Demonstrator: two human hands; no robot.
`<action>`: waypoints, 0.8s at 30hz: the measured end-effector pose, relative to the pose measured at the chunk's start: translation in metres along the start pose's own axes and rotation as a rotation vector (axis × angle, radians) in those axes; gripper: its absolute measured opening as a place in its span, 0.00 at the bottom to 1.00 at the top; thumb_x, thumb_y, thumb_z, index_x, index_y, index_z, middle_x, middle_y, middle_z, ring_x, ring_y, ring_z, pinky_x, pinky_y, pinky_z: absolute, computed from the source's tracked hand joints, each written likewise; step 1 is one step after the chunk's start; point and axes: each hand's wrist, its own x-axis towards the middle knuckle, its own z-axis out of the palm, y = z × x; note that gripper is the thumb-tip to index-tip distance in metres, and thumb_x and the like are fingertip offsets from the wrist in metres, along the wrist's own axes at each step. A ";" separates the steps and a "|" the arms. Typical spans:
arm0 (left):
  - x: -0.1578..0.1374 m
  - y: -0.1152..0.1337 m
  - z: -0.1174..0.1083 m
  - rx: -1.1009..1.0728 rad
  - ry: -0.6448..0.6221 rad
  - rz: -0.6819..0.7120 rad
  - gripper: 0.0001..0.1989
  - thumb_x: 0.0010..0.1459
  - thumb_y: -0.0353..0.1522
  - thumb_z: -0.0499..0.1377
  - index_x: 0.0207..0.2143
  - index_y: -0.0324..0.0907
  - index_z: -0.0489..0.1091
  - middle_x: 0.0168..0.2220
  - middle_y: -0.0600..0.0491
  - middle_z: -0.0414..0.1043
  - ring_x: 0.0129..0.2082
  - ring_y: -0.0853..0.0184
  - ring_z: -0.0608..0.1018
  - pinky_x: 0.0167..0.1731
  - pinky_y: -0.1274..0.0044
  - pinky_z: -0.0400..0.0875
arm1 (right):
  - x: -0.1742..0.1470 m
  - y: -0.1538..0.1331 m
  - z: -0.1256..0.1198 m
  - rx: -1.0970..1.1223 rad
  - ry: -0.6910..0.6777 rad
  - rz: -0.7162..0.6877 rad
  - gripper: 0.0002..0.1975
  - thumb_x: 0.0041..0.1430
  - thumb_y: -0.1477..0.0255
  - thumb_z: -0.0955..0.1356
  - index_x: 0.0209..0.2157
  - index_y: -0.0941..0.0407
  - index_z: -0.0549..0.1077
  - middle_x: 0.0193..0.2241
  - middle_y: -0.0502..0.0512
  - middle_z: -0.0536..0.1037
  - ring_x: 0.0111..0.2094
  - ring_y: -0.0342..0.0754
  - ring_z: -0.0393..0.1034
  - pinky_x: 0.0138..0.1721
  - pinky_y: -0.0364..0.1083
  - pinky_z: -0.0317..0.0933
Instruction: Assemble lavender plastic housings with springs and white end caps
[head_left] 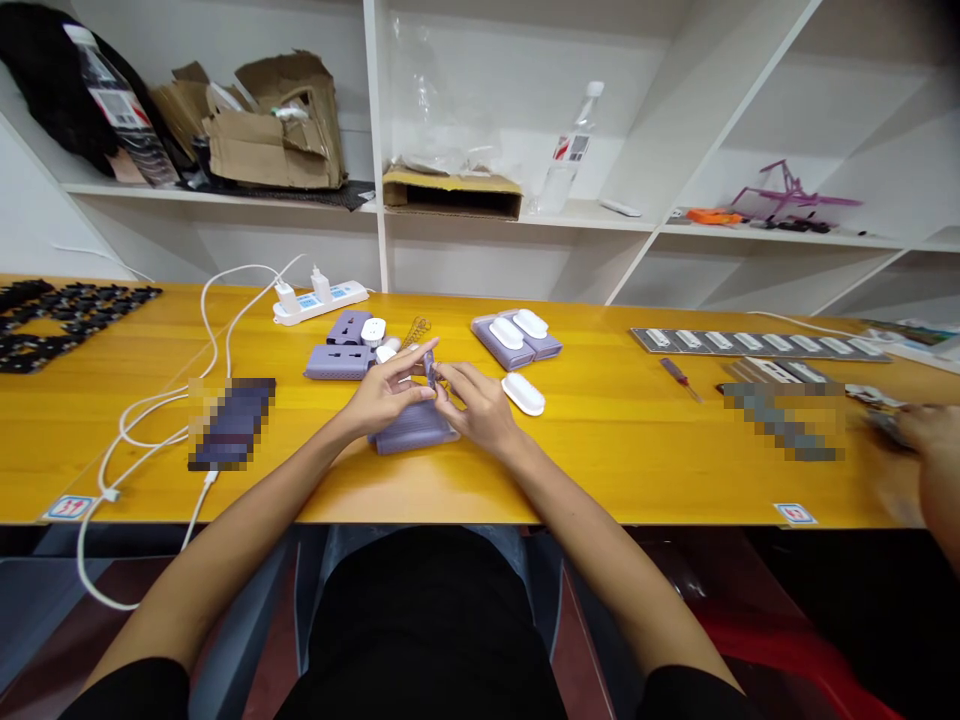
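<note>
My left hand point(386, 392) and my right hand point(478, 402) meet over the middle of the table, fingers closed on a small purple part point(429, 368) between them. Its exact kind is too small to make out. Just under my hands lies a purple plastic housing point(415, 432), partly covered by them. Behind my left hand are purple socket housings point(339, 361) with slots and a white round plug adapter point(373, 331). A coil of thin wire point(418, 330) stands close behind my fingertips. To the right of my right hand lies a white oval cover point(523, 394).
More purple housings topped with white oval covers point(517, 338) sit behind. A phone point(234, 424) with a charging cable and a power strip point(321, 302) are on the left. At right are a screwdriver point(679, 378), a tray of white parts point(757, 344) and another person's hand point(934, 435).
</note>
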 end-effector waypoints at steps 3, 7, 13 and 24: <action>0.000 0.001 -0.002 0.010 0.013 -0.024 0.45 0.57 0.38 0.74 0.74 0.45 0.64 0.71 0.40 0.67 0.67 0.51 0.73 0.63 0.64 0.74 | -0.003 0.002 0.004 -0.084 0.012 -0.021 0.20 0.72 0.77 0.66 0.62 0.55 0.75 0.48 0.63 0.83 0.44 0.51 0.82 0.46 0.47 0.77; -0.001 0.000 -0.003 0.022 0.017 -0.035 0.45 0.57 0.39 0.75 0.74 0.44 0.64 0.73 0.40 0.65 0.71 0.47 0.68 0.64 0.62 0.73 | -0.006 0.004 0.008 -0.169 0.026 -0.044 0.20 0.73 0.76 0.67 0.63 0.55 0.76 0.49 0.65 0.83 0.41 0.50 0.82 0.43 0.46 0.77; -0.001 0.000 -0.002 0.002 0.008 -0.036 0.45 0.58 0.38 0.74 0.74 0.44 0.63 0.74 0.40 0.62 0.72 0.47 0.68 0.68 0.60 0.69 | -0.009 0.005 0.009 -0.194 -0.033 -0.053 0.21 0.74 0.76 0.66 0.64 0.56 0.75 0.51 0.67 0.82 0.41 0.50 0.82 0.44 0.46 0.77; -0.002 0.002 0.001 -0.014 0.006 -0.038 0.45 0.60 0.39 0.73 0.75 0.42 0.62 0.73 0.39 0.64 0.72 0.48 0.69 0.69 0.62 0.68 | -0.009 0.006 0.010 -0.129 -0.022 -0.065 0.22 0.74 0.76 0.65 0.66 0.56 0.73 0.52 0.68 0.83 0.45 0.53 0.82 0.47 0.49 0.78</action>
